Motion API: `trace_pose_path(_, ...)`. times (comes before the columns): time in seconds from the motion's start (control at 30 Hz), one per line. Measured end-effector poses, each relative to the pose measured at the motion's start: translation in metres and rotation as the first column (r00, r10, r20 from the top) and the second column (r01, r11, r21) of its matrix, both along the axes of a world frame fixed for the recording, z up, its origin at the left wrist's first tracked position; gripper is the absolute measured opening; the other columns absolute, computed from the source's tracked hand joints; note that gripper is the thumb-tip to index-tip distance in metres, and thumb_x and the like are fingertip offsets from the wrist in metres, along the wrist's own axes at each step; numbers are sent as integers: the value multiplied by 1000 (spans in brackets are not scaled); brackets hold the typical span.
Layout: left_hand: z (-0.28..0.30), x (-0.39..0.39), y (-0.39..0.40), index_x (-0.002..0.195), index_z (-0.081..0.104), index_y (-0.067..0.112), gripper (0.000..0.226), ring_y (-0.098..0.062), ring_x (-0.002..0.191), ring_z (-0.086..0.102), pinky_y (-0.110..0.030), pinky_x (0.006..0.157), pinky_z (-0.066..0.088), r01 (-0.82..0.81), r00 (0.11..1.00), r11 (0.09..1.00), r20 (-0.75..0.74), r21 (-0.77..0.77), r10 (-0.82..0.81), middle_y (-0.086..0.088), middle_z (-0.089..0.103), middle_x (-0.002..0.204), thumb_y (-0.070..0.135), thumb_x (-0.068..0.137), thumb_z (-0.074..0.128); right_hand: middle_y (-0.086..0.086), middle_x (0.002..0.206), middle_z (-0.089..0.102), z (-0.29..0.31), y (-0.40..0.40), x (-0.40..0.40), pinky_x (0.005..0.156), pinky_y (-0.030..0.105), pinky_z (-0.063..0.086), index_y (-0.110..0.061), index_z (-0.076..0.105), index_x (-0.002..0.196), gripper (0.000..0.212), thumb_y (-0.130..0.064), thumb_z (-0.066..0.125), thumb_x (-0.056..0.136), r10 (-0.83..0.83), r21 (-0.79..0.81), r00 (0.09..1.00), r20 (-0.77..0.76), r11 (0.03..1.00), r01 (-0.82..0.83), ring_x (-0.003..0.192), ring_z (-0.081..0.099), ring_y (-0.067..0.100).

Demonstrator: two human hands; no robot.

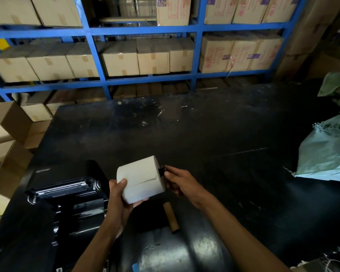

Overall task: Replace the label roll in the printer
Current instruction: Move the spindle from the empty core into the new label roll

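I have the new label roll (140, 179) held up above the desk (224, 134), just right of the open printer (67, 193). My left hand (119, 195) cradles it from below, grip curled around the paper. My right hand (180, 180) has its grip pinched shut on the black spindle (162, 171) poking from the core. The roll looks full, firm and fairly heavy, so I judge the sides safest to hold. An empty cardboard tube (171, 217) lies on the desk below.
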State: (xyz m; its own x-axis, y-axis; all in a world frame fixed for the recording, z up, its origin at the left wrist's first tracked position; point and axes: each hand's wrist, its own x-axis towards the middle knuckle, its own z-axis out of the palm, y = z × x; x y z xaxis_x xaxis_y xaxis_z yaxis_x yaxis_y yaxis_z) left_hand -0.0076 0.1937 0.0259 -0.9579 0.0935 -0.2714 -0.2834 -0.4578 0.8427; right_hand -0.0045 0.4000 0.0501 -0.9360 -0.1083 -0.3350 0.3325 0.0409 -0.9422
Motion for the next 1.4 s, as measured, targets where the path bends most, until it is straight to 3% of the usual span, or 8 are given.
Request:
trace_pose_path(0.13,0,0,-1,106,44,24,13,-37,115,59,-49,69,62,4,1000,1000,1,-11,-4,-13,55,127,29,94,48,-6,68,58,0,1,-2,52,22,36,-30,64,109,21,-34,46,100,35,25,999,-31,999,-35,56,49,6)
trace_pose_path(0.47,3,-1,2,107,46,26,15,-35,111,61,-49,69,62,-15,999,999,31,46,13,-12,57,126,31,94,50,-10,130,59,-1,-14,3,80,10,47,-24,44,143,42,-25,47,101,-105,-48,990,-94,994,101,119,55,6)
trace_pose_path(0.6,6,0,5,107,49,25,17,-33,106,64,-50,70,62,-16,999,997,42,81,13,-11,59,123,32,91,51,-15,121,61,-11,-28,7,100,23,47,-34,48,133,36,-19,50,100,-173,-100,975,-139,982,160,117,56,2)
trace_pose_path(0.77,7,-1,4,109,46,24,17,-35,109,63,-50,69,62,4,1000,999,16,47,-5,-12,58,125,30,94,49,-3,126,62,-12,-27,7,95,22,50,-14,48,141,41,-17,49,100,-227,-168,969,-102,964,208,110,59,2)
trace_pose_path(0.93,9,-5,1,108,42,21,25,-36,113,61,-52,72,61,47,999,998,-13,-41,-47,-14,56,125,31,91,58,0,138,50,-4,-19,6,74,20,45,-31,32,149,53,-45,42,99,-251,-50,964,-91,968,248,112,55,13)
trace_pose_path(1.07,12,-6,2,99,41,19,37,-31,109,62,-50,75,59,91,995,983,-35,-157,-98,-13,56,120,40,76,62,-10,143,41,7,-21,2,97,31,45,-38,26,150,54,-54,34,99,-175,-116,982,-70,979,166,128,42,12)
trace_pose_path(1.27,14,-7,9,102,41,21,35,-24,101,64,-39,72,59,110,982,950,-118,-293,-151,-9,56,117,38,78,58,-6,144,50,-5,-32,6,112,48,37,-43,34,145,86,-90,28,73,-189,-82,980,-69,980,183,128,49,13)
trace_pose_path(1.4,17,-7,8,104,41,21,54,-27,110,61,-48,86,55,100,969,941,-183,-322,-166,-7,56,118,50,67,67,3,129,65,3,-28,6,106,46,45,-34,59,126,71,-77,31,76,-232,-287,972,22,930,228,118,62,20)
